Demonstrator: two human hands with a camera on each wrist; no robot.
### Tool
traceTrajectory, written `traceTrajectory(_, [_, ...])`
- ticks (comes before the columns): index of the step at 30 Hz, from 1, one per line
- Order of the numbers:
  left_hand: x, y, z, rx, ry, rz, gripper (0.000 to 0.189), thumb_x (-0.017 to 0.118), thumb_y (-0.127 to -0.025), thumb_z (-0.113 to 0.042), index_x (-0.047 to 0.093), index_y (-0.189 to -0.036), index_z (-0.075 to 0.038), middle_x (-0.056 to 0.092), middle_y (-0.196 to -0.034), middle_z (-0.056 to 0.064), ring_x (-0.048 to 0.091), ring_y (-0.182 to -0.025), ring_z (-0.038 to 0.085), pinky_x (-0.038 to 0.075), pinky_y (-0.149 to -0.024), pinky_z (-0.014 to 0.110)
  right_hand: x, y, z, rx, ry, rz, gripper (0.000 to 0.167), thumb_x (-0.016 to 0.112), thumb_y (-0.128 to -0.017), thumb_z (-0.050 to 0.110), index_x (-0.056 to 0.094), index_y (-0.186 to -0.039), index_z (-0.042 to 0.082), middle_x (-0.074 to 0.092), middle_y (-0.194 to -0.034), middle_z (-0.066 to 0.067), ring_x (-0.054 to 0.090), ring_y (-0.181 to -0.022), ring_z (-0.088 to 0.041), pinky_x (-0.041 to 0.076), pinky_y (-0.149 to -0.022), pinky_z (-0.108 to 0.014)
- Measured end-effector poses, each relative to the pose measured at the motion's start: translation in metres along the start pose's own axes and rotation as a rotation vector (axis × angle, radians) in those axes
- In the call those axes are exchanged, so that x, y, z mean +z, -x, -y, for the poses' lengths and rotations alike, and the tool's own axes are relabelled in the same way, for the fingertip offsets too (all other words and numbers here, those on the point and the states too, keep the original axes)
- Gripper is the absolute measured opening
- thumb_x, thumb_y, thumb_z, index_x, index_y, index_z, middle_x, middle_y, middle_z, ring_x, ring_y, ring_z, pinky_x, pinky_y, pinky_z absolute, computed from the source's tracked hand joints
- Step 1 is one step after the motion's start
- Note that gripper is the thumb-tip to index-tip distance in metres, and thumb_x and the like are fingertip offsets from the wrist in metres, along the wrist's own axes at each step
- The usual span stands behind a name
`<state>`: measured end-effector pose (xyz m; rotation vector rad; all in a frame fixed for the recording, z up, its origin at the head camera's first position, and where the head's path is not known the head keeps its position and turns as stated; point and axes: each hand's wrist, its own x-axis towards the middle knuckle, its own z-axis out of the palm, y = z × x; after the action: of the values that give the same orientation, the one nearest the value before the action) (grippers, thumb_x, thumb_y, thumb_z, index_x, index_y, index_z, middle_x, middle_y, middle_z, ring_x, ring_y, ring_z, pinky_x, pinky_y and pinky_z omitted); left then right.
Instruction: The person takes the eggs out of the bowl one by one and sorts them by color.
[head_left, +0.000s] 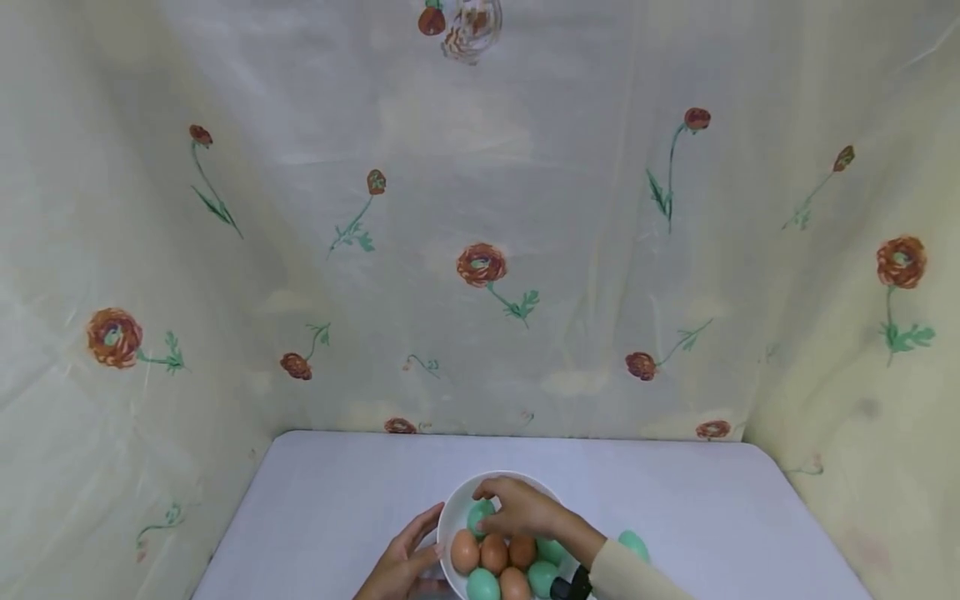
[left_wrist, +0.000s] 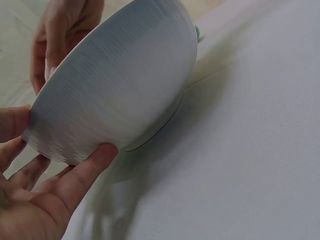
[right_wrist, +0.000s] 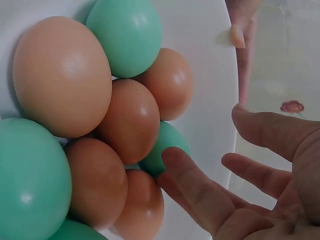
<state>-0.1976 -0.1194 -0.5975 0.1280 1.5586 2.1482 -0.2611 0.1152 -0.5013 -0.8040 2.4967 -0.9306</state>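
Note:
A white bowl (head_left: 444, 533) holds several brown eggs (head_left: 465, 552) and several green eggs (head_left: 482, 585). My left hand (head_left: 405, 560) holds the bowl's left side. In the left wrist view its thumb (left_wrist: 12, 122) lies at the rim and its fingers (left_wrist: 90, 170) support the outer wall. Inside the bowl, over a green egg (head_left: 480, 512) near the far side, reaches my right hand (head_left: 517, 507). The right wrist view shows its fingers (right_wrist: 192, 185) spread, one fingertip overlapping that green egg (right_wrist: 167, 145), while the thumb (right_wrist: 265, 130) stands away from it.
Another green egg (head_left: 633, 544) lies on the white table (head_left: 337, 483), right of the bowl and beyond my right sleeve (head_left: 633, 575). A black device (head_left: 572, 585) sits at the right wrist. Flower-printed sheeting (head_left: 480, 350) encloses the table's back and sides.

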Motion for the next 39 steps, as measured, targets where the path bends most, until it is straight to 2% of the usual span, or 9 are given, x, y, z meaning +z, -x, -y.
traceTrajectory(3, [0.001, 0.001, 0.001, 0.007, -0.001, 0.013, 0.071, 0.061, -0.1, -0.024, 0.022, -0.159, -0.013, 0.01, -0.166, 0.024, 0.057, -0.126, 0.034, 0.057, -0.093, 0.055, 0.001, -0.002, 0.001, -0.009, 0.023, 0.012, 0.037, 0.077, -0.085, 0.018, 0.068, -0.116, 0.001, 0.069, -0.117, -0.015, 0.063, -0.112, -0.031, 0.055, -0.095, -0.043])
traceTrajectory(7, [0.0, 0.002, 0.001, 0.013, 0.009, 0.031, 0.072, 0.059, -0.101, -0.024, 0.02, -0.16, -0.013, 0.008, -0.167, 0.022, 0.056, -0.126, 0.032, 0.056, -0.094, 0.055, 0.001, -0.004, 0.005, -0.037, 0.063, 0.012, 0.034, 0.078, -0.084, 0.015, 0.068, -0.113, -0.001, 0.071, -0.113, -0.015, 0.064, -0.109, -0.031, 0.055, -0.094, -0.042])
traceTrajectory(15, [-0.001, 0.003, -0.002, 0.026, 0.009, 0.037, 0.071, 0.057, -0.102, -0.023, 0.019, -0.16, -0.013, 0.008, -0.167, 0.021, 0.055, -0.128, 0.031, 0.055, -0.095, 0.057, 0.013, -0.011, 0.004, -0.053, 0.11, 0.014, 0.03, 0.08, -0.083, 0.016, 0.071, -0.107, 0.002, 0.073, -0.103, -0.006, 0.064, -0.092, -0.014, 0.053, -0.084, -0.027])
traceTrajectory(20, [-0.001, 0.003, -0.001, 0.024, 0.008, 0.043, 0.071, 0.058, -0.102, -0.023, 0.019, -0.16, -0.014, 0.009, -0.167, 0.021, 0.053, -0.131, 0.033, 0.055, -0.095, 0.057, 0.022, -0.014, -0.003, -0.071, 0.122, -0.003, 0.027, 0.081, -0.08, 0.014, 0.072, -0.103, 0.003, 0.073, -0.099, -0.004, 0.061, -0.088, -0.012, 0.052, -0.08, -0.024])
traceTrajectory(25, [-0.001, 0.003, 0.0, 0.037, 0.005, 0.051, 0.069, 0.055, -0.103, -0.019, 0.017, -0.16, -0.013, 0.009, -0.167, 0.021, 0.054, -0.127, 0.029, 0.056, -0.094, 0.056, 0.028, -0.018, -0.005, -0.092, 0.085, 0.026, 0.023, 0.081, -0.08, 0.012, 0.075, -0.1, 0.003, 0.075, -0.093, -0.004, 0.062, -0.085, -0.012, 0.05, -0.078, -0.021])
traceTrajectory(29, [-0.001, 0.003, 0.0, 0.039, 0.022, 0.061, 0.068, 0.054, -0.103, -0.019, 0.018, -0.161, -0.013, 0.01, -0.167, 0.021, 0.056, -0.125, 0.027, 0.057, -0.094, 0.055, 0.031, -0.02, -0.003, -0.083, 0.126, 0.039, 0.019, 0.079, -0.079, 0.014, 0.077, -0.096, 0.006, 0.074, -0.09, -0.001, 0.058, -0.079, -0.007, 0.048, -0.075, -0.018])
traceTrajectory(32, [-0.001, 0.002, -0.001, 0.043, 0.029, 0.061, 0.07, 0.057, -0.102, -0.019, 0.019, -0.16, -0.014, 0.011, -0.167, 0.02, 0.056, -0.125, 0.027, 0.057, -0.093, 0.054, 0.033, -0.02, -0.001, -0.073, 0.167, 0.043, 0.019, 0.079, -0.079, 0.014, 0.077, -0.096, 0.008, 0.073, -0.093, 0.0, 0.056, -0.08, -0.006, 0.048, -0.075, -0.018])
traceTrajectory(39, [-0.003, 0.002, 0.005, 0.059, 0.019, 0.062, 0.07, 0.057, -0.102, -0.017, 0.019, -0.16, -0.011, 0.011, -0.166, 0.022, 0.056, -0.124, 0.029, 0.057, -0.093, 0.056, 0.037, -0.02, 0.003, -0.086, 0.248, 0.055, 0.023, 0.083, -0.075, 0.012, 0.079, -0.098, 0.011, 0.074, -0.098, 0.002, 0.062, -0.088, -0.007, 0.051, -0.08, -0.018])
